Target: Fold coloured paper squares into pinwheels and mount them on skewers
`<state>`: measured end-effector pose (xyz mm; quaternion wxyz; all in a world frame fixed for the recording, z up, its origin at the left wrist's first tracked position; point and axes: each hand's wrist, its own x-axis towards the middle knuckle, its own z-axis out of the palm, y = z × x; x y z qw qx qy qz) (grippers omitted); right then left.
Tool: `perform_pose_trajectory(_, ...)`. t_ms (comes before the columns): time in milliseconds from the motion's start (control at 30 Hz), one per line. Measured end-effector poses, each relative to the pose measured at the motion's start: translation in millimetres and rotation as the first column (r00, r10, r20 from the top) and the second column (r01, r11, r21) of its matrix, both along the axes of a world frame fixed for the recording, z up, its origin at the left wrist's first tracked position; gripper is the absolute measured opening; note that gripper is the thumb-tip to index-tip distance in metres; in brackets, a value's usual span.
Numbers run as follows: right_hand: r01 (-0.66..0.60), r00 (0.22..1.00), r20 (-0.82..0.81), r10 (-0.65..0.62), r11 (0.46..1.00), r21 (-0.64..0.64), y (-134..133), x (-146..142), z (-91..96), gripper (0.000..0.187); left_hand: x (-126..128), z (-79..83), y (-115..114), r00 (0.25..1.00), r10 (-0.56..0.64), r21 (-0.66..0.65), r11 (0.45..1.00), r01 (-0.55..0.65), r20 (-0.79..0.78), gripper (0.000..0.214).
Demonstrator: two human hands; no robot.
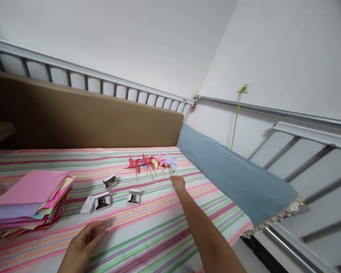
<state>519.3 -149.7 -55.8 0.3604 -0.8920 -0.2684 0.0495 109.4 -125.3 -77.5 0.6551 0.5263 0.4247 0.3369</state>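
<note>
The right hand [178,182] hides its fingers' grip; boxed dark bits [102,204] (metallic-looking) are too small to identify.

Several folded pinwheels [149,161] on thin tan sticks lie in a close, partly overlapping row on the striped sheet [147,223], vanes at the far end, sticks pointing nearward. Visible vane colours include red, yellow and pink. The purple pinwheel [170,162] occupies the right end; its stick meets the right hand [179,183].

Green cord [236,117] at a wall outlet [246,86], fringed blue cover [224,174], brown board [88,117] before white railing [108,77]
</note>
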Motion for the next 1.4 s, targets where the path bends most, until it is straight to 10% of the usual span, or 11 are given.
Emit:
perform_pose_trajectory(400, -0.053, 0.998, -0.044, 0.042, 0.952, -0.302, 43, 53, -8.0, 0.032, 6, -11.0, 0, 0.999, -0.038, 0.012, 0.999, 0.038, 0.039, 0.042)
perform_pose_trajectory(733, -0.011, 0.994, 0.101, 0.028, 0.986, -0.167, 11, 34, -8.5, 0.028, 9, -7.8, -4, 0.999, -0.025, 0.094, 0.995, 0.021, 0.044, 0.034)
perform_pose_trajectory(967, -0.439, 0.891, 0.131, 0.434, 0.898, 0.013, -31, -83, 5.1, 0.037, 8, 19.4, -22, 0.956, 0.177, 0.192, 0.955, -0.224, 0.234, 0.017)
perform_pose_trajectory(1167, -0.921, 0.374, -0.068, 0.925, 0.379, 0.089, -38, -261, -3.2, 0.025, -41, 41.6, -2, 0.818, 0.494, 0.3, 0.765, -0.57, 0.294, 0.016)
perform_pose_trajectory(1267, -0.949, 0.281, -0.113, 0.953, 0.293, 0.115, -22, -329, -11.8, 0.02, -86, 39.3, 17, 0.662, 0.743, 0.425, 0.571, -0.703, 0.096, 0.017)
perform_pose_trajectory(1400, -0.938, 0.258, -0.201, 0.945, 0.295, 0.183, -11, -375, -24.0, 0.018, -132, 26.2, 34, 0.448, 0.753, 0.582, 0.658, -0.478, -0.483, 0.016)
